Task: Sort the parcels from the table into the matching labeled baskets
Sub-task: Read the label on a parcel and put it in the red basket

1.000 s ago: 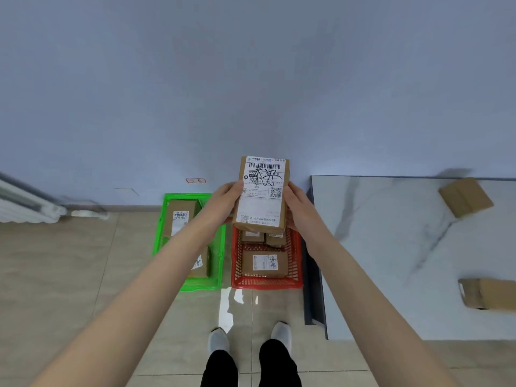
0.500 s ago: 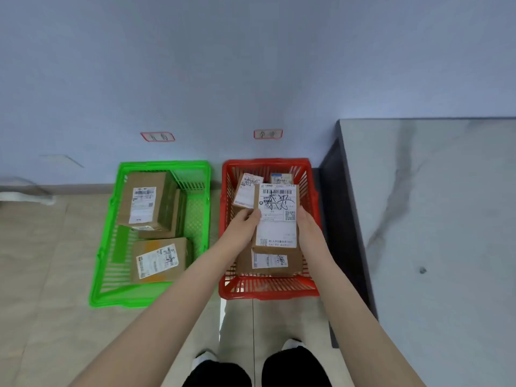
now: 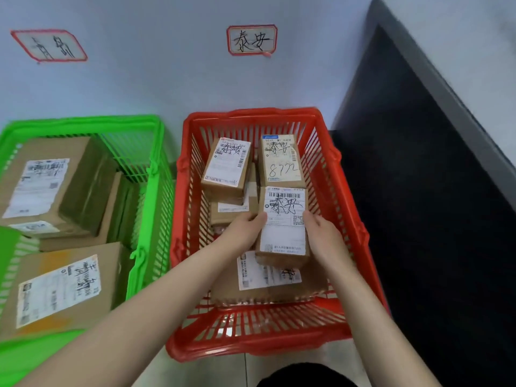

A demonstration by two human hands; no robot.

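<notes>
- Red slatted plastic basket [image 3: 251,113]: bright red throughout, walls ribbed in vertical slats.
- Green slatted plastic basket [image 3: 83,121]: vivid green, same slatted pattern.
- Uppermost brown cardboard parcel [image 3: 282,238]: kraft brown; white label with black barcode stripes and bold black handwritten characters.
- Rear-right brown cardboard parcel [image 3: 279,163]: white label, blue strip on top, black handwritten digits.
- Rear-left brown cardboard parcel [image 3: 226,169]: white label, black print (fine text blurred).
- Large brown cardboard box [image 3: 55,289]: yellow-orange patches around its white label.
- White paper wall sign [image 3: 252,40] and slanted white paper wall sign [image 3: 49,46]: red borders, black handwriting.
- Painted wall [image 3: 139,79]: pale blue-grey.
- Worktop [image 3: 418,205]: black side, grey edge.
</notes>
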